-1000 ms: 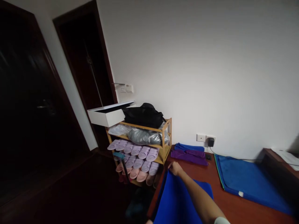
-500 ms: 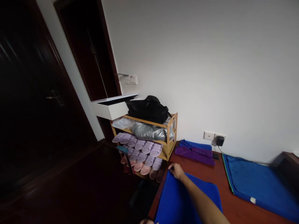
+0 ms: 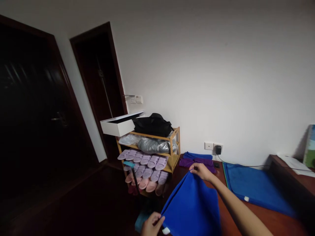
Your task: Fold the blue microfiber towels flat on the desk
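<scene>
A bright blue cloth (image 3: 192, 203) is held up by one edge at the near side of the reddish-brown table (image 3: 226, 213). My right hand (image 3: 201, 171) pinches its far corner between thumb and fingers. Lower left, my left hand (image 3: 153, 224) pinches the near corner, close to a small white tag (image 3: 166, 230). The edge runs taut between both hands, and the rest drapes down to the right. Behind my right hand lie a folded purple cloth (image 3: 183, 162) and a folded blue cloth (image 3: 199, 156). The lowest part of the held cloth is cut off by the frame.
A larger blue cloth with green edging (image 3: 256, 186) lies on the table's right. A black plug (image 3: 218, 149) trails a cable along the wall. Left stands a wooden rack (image 3: 174, 160) with slippers (image 3: 145, 159), a black bag (image 3: 154, 125) and a white box (image 3: 118, 127).
Both hands have lifted the blue cloth's edge off the table, and my left hand has come further into view. The camera has tilted up and turned slightly right.
</scene>
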Demonstrator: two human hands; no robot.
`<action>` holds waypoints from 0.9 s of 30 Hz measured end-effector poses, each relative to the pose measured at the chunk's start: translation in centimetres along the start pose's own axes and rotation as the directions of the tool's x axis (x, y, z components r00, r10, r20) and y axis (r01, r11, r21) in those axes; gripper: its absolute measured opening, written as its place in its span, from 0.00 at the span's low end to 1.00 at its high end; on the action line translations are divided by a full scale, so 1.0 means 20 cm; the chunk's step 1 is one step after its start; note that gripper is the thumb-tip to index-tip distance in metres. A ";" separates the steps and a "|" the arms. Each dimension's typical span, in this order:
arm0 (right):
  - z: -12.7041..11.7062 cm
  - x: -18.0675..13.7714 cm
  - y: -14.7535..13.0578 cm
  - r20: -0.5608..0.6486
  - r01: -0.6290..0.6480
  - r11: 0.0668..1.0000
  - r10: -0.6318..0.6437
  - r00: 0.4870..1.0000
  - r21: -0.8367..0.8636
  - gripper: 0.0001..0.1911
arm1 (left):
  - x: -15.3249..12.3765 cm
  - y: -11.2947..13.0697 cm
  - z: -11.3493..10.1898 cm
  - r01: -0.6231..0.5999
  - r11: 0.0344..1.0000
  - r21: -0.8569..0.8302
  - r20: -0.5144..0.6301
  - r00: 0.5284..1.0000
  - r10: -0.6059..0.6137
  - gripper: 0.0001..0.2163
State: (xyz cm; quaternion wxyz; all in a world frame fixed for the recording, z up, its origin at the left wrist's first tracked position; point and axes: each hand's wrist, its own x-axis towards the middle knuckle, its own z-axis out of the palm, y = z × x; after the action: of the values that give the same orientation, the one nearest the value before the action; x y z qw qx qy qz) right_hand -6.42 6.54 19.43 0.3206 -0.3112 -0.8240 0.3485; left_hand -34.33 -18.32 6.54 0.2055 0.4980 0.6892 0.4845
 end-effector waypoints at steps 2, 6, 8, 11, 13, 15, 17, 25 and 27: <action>-0.15 -0.10 -0.08 -0.065 0.005 1.000 -0.004 0.998 0.008 0.18 | 0.05 0.21 -0.09 -0.070 0.997 0.023 0.020 0.997 0.069 0.26; -0.46 -0.33 -0.25 -0.176 0.017 0.999 -0.011 0.984 0.036 0.22 | 0.12 0.65 -0.27 -0.273 0.960 0.064 0.067 0.961 0.268 0.21; -0.59 -0.45 -0.33 -0.223 0.024 0.999 -0.013 0.975 0.047 0.24 | 0.14 0.86 -0.33 -0.352 0.933 0.074 0.126 0.931 0.341 0.18; -0.75 -0.64 -0.43 -0.294 0.029 0.998 -0.011 0.956 0.060 0.26 | 0.15 1.14 -0.40 -0.476 0.875 0.083 0.202 0.868 0.453 0.13; -0.83 -0.74 -0.49 -0.337 0.030 0.997 -0.005 0.941 0.069 0.27 | 0.16 1.28 -0.42 -0.553 0.830 0.070 0.224 0.820 0.527 0.11; -0.88 -0.84 -0.53 -0.372 0.030 0.996 0.002 0.928 0.080 0.27 | 0.18 1.39 -0.41 -0.595 0.802 0.045 0.238 0.786 0.570 0.12; -0.90 -0.91 -0.57 -0.401 0.035 0.996 0.003 0.916 0.087 0.26 | 0.19 1.46 -0.38 -0.602 0.798 0.014 0.238 0.778 0.582 0.12; -0.87 -1.12 -0.65 -0.574 0.038 0.981 0.080 0.815 0.190 0.28 | 0.19 1.50 -0.26 -0.492 0.831 -0.258 0.202 0.814 0.545 0.15; -0.86 -1.17 -0.65 -0.595 0.029 0.982 0.089 0.799 0.186 0.28 | 0.17 1.50 -0.25 -0.474 0.838 -0.270 0.216 0.819 0.532 0.14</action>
State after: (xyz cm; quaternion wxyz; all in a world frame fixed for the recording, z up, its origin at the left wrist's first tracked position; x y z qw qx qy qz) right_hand 16.75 -11.54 31.71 0.5871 -0.3872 -0.6386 0.3124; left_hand -24.96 -16.61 35.54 0.2157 0.7030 0.4424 0.5134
